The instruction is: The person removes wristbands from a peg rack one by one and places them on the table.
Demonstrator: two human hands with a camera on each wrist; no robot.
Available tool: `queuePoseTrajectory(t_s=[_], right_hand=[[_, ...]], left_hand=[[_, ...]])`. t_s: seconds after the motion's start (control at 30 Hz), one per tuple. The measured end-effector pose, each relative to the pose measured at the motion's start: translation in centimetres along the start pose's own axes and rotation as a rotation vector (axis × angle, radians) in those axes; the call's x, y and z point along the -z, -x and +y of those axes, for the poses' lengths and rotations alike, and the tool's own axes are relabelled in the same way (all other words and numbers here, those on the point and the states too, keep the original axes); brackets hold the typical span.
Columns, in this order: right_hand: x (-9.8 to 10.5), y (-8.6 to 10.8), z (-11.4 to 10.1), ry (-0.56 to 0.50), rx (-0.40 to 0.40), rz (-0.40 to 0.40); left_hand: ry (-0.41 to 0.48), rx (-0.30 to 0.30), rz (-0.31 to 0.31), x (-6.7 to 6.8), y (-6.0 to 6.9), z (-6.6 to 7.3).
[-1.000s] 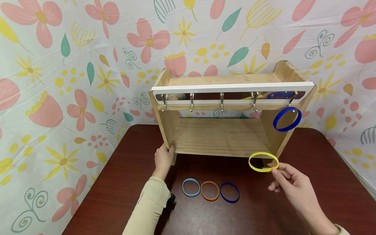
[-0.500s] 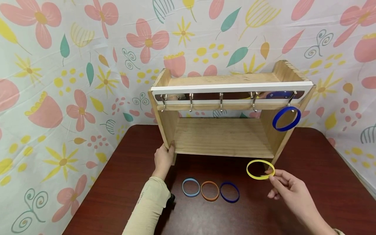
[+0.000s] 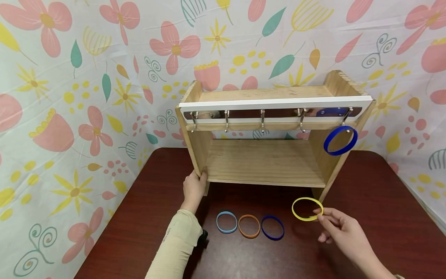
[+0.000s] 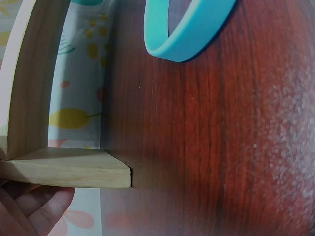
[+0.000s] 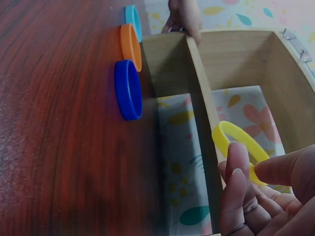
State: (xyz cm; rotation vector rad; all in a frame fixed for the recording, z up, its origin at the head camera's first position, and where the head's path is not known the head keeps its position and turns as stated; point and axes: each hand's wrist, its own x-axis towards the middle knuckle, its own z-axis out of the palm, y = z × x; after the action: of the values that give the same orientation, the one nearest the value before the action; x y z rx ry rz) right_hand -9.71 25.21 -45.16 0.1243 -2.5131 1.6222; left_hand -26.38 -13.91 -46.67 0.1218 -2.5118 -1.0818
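My right hand (image 3: 345, 232) pinches a yellow wristband (image 3: 294, 211) between thumb and fingers, low in front of the shelf's right end. In the right wrist view the yellow wristband (image 5: 246, 138) tilts up from the fingertips. With my left hand (image 3: 194, 188) I grip the lower left side of the wooden shelf (image 3: 265, 162); in the left wrist view only some fingers (image 4: 47, 209) show beneath the wood. From the rightmost metal hook (image 3: 346, 115) of the shelf hangs a blue wristband (image 3: 328, 146). Light blue (image 3: 227, 231), orange (image 3: 249, 236) and dark blue wristbands (image 3: 273, 238) lie in a row on the table.
The shelf stands on a dark red-brown table (image 3: 139, 232). Several metal hooks run along its white front rail (image 3: 275, 104). A flower-patterned cloth (image 3: 115, 77) hangs behind and to the left.
My right hand has lowered the yellow wristband and drawn it slightly left, away from the shelf's lower edge. The left hand keeps its grip in place.
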Motion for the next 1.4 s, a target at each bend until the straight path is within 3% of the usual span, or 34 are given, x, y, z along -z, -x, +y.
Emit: queuePoseTrajectory(t_s=[0.43, 0.7, 1.1, 1.4], right_hand=[[-0.7, 0.1, 0.5, 0.127, -0.115, -0.068], [-0.6, 0.2, 1.3, 0.109, -0.161, -0.238], [-0.9, 0.0, 2.1, 0.046, -0.207, -0.372], [-1.5, 0.2, 1.9, 0.102, -0.179, -0.318]], left_hand=[[-0.013, 0.0, 0.002, 0.1, -0.1, 0.0], [-0.02, -0.001, -0.001, 0.1, -0.1, -0.1], [-0.015, -0.012, 0.002, 0.0, -0.1, 0.0], [-0.026, -0.009, 0.005, 0.0, -0.1, -0.1]])
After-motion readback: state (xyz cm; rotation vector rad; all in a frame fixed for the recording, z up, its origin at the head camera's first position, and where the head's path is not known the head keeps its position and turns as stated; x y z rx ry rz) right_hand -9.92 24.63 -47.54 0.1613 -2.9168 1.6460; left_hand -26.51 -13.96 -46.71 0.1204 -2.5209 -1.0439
